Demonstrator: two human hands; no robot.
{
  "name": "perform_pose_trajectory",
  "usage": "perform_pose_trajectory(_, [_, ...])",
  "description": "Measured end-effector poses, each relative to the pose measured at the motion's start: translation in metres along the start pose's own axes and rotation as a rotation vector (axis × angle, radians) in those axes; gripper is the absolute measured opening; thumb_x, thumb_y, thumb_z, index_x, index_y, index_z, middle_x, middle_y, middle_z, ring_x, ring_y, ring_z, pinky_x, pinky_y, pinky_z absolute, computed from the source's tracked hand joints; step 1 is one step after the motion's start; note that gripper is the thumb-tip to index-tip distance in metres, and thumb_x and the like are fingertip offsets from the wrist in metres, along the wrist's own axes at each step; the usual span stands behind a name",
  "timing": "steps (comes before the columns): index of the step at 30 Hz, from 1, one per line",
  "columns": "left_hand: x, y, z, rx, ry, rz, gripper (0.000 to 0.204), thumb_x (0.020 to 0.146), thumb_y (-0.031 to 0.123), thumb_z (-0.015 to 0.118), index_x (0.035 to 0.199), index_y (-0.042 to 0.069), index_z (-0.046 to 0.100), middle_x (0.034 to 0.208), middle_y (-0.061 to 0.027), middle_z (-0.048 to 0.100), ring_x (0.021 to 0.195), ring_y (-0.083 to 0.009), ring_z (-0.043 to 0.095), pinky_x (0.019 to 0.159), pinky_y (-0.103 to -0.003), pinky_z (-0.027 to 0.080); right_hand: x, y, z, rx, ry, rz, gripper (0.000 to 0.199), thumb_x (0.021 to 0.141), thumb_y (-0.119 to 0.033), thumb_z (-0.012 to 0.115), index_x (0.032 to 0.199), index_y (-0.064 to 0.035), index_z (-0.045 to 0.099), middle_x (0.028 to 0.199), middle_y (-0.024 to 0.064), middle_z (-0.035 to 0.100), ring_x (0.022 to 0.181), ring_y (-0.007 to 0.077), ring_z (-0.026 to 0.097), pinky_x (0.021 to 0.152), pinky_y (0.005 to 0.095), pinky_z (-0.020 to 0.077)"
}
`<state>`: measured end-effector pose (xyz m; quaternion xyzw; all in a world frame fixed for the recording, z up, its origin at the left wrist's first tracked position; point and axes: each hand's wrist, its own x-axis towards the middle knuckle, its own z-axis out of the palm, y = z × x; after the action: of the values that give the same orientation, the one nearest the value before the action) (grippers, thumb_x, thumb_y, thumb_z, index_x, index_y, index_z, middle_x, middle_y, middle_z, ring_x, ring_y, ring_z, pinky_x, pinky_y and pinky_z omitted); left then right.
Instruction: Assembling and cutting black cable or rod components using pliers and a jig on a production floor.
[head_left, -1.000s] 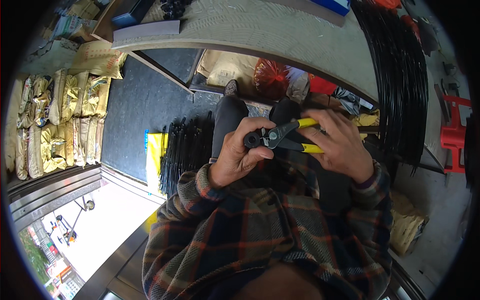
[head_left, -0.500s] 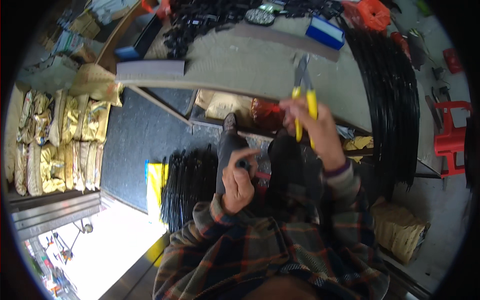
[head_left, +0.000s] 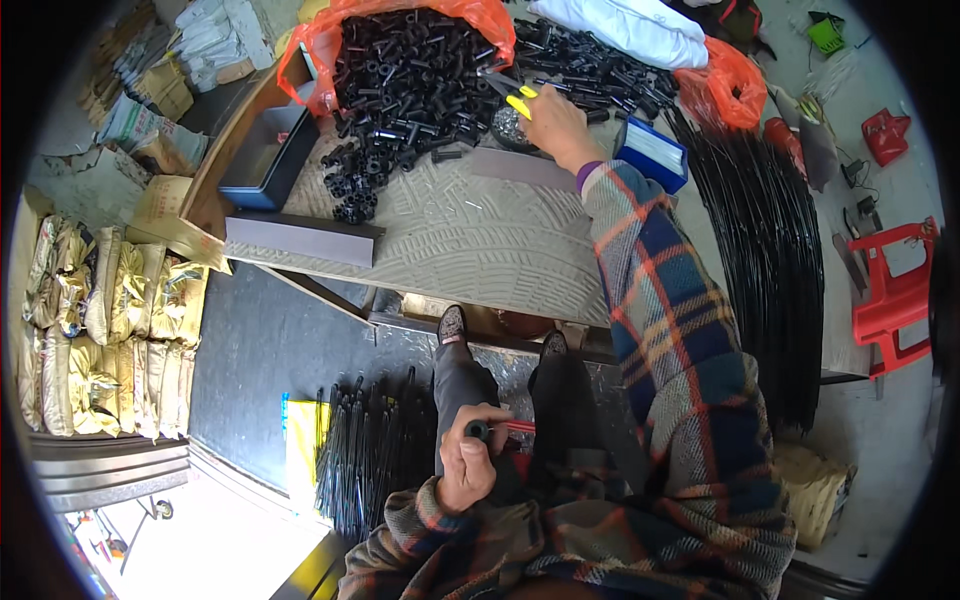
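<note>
Head view: a person's two bare hands, apart, one over a cluttered surface (head_left: 480, 235), one low before the lap.
Right hand (head_left: 556, 125): closed about the handle ends of the pliers; firmness of grip cannot be told.
Pliers (head_left: 518, 106): yellow-handled, grey metal, tips pointing to the heap; whether they touch it is unclear. Judged stiff and fairly light; best held by the sleeved handles, clear of the metal nose.
Left hand (head_left: 466, 465): curled narrow around the tubular part.
Tubular part (head_left: 477, 430): black, round-ended, hollow-looking, mostly hidden by fingers. Probably light, rigid, perhaps slick; best pinched around its barrel, leaving the end free.
Heap (head_left: 420, 85): small black tubular pieces, loose, spread on the surface beside a translucent orange-red plastic bag (head_left: 500, 28).
Box (head_left: 650, 155): blue, rectangular, pale contents, near the right forearm.
</note>
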<state>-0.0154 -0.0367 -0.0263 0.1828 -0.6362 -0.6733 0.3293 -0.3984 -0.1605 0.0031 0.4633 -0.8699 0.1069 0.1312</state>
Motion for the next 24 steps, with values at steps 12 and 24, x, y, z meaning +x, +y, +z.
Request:
perform_pose_trajectory(12, [-0.005, 0.007, -0.003, -0.077, 0.041, -0.019, 0.061, 0.091, 0.055, 0.029, 0.091, -0.003, 0.050, 0.058, -0.0039, 0.042, 0.051, -0.0105, 0.038, 0.049, -0.025, 0.033, -0.010, 0.019, -0.015, 0.514, 0.202, 0.038, 0.025, 0.065, -0.028, 0.066, 0.084, -0.0115, 0.068, 0.086, 0.0149, 0.057, 0.080, 0.0340, 0.058, 0.070, 0.0408, 0.0447])
perform_pose_trajectory(24, [-0.021, 0.058, 0.011, 0.003, 0.029, -0.015, 0.069, 0.088, 0.062, 0.021, 0.088, 0.000, 0.052, 0.062, -0.0023, 0.045, 0.053, -0.0083, 0.040, 0.048, -0.022, 0.030, -0.301, -0.116, -0.130, 1.533, 0.069, -0.352, 0.012, 0.070, -0.004, 0.071, 0.078, 0.0008, 0.063, 0.089, 0.0113, 0.053, 0.076, 0.0155, 0.051, 0.069, 0.0243, 0.0407])
